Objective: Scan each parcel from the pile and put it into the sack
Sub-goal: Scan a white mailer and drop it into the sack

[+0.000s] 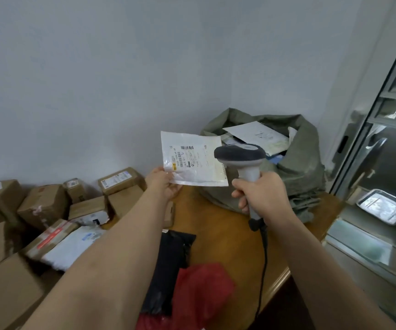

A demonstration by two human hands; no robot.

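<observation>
Your left hand [163,184] is pinching a white parcel [192,160] by its corner. Your right hand [261,194] is gripping the scanner [242,158], fingers curled around its handle.

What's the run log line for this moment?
scan step | left hand holds white parcel | right hand aims scanner | sack open
</observation>
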